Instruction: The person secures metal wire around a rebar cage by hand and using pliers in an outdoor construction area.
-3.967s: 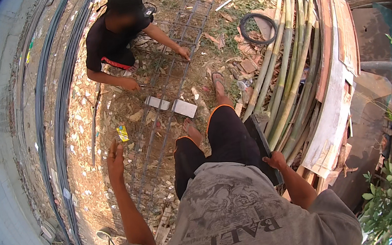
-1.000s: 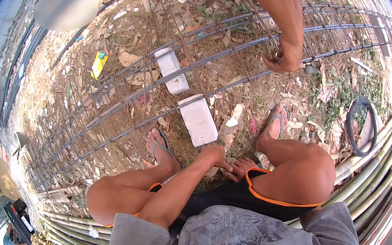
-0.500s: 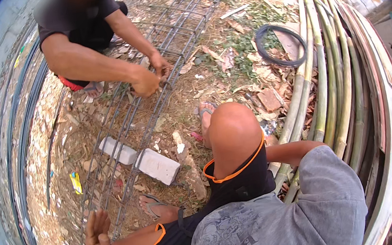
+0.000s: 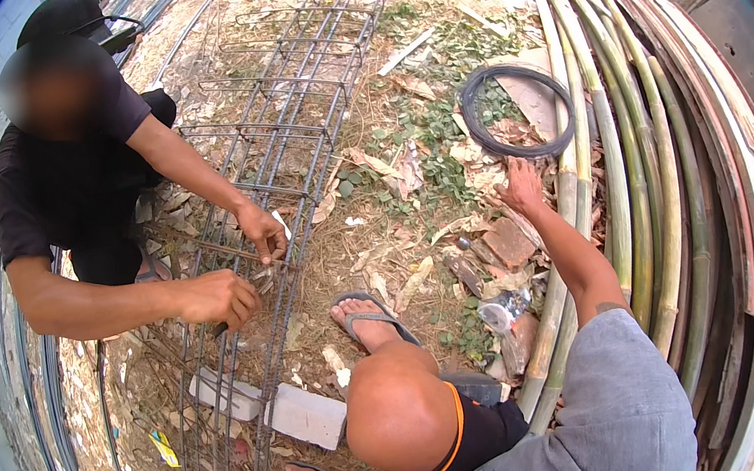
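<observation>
My right hand (image 4: 521, 186) stretches forward on the right, with its fingers apart at the near edge of a coil of dark wire (image 4: 470, 113). Whether the fingertips touch the coil, I cannot tell. My left hand is out of view. On the left, a long cage of steel rebar (image 4: 295, 131) runs away from me. Across it squats a co-worker in a dark shirt and cap, whose hands (image 4: 220, 301) are at the bars. One of those hands grips a tool with a dark handle, mostly hidden.
Two grey concrete blocks (image 4: 306, 416) sit at the cage's near part. Bamboo poles (image 4: 616, 115) lie lengthwise on the right, beside wooden boards (image 4: 736, 185). A broken brick (image 4: 508, 241) and a clear plastic piece (image 4: 496, 317) lie near my knee. Long bars (image 4: 57, 415) follow the left wall.
My right arm has swung forward to the wire coil. My left hand has left the view. The co-worker's hands have shifted down the cage, nearer to me. The view has moved too.
</observation>
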`<action>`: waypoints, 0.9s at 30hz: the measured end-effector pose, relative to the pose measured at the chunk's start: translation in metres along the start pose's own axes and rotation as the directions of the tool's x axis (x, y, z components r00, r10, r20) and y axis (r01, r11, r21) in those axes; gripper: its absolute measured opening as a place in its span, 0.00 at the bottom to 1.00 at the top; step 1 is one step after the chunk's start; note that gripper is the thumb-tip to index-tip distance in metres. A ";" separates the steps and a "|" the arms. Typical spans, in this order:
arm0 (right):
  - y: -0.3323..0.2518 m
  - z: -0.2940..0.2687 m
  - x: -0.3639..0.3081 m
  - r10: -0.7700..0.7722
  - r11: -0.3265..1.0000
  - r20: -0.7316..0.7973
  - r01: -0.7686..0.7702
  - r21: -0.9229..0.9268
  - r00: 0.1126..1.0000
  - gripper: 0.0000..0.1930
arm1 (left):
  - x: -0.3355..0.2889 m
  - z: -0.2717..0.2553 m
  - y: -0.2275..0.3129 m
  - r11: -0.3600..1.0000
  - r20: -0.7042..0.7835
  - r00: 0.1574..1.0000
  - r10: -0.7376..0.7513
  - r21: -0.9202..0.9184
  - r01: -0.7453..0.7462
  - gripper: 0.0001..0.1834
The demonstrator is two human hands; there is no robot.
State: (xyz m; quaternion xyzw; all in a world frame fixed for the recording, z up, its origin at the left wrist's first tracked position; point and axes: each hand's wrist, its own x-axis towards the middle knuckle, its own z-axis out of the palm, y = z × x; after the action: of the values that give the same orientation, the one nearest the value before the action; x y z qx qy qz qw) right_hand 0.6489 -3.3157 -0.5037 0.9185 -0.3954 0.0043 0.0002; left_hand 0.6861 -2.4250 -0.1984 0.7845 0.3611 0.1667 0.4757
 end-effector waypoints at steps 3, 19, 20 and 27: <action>0.017 0.008 0.055 0.077 0.997 -0.093 -0.079 -0.020 0.993 0.45 | 0.015 0.008 -0.003 0.991 0.019 0.996 -0.090 0.106 0.087 0.27; 0.020 -0.028 0.092 -0.168 0.935 0.151 0.206 -0.290 0.974 0.23 | 0.040 -0.075 -0.046 0.869 0.003 0.945 -0.326 0.393 0.299 0.28; 0.009 -0.036 0.086 -0.207 0.940 0.110 0.229 -0.252 0.972 0.22 | 0.047 -0.082 -0.055 0.907 0.119 0.953 -0.277 0.358 0.219 0.28; -0.126 -0.063 -0.035 -0.240 0.971 0.063 0.238 0.033 0.969 0.24 | 0.028 -0.044 -0.015 0.941 0.260 0.963 -0.078 0.338 -0.015 0.36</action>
State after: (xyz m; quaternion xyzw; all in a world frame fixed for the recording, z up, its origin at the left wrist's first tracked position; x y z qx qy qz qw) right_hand 0.7156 -3.2035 -0.4402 0.9590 -0.2815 -0.0215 -0.0242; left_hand 0.6726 -2.3732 -0.1920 0.8636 0.3291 -0.0134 0.3817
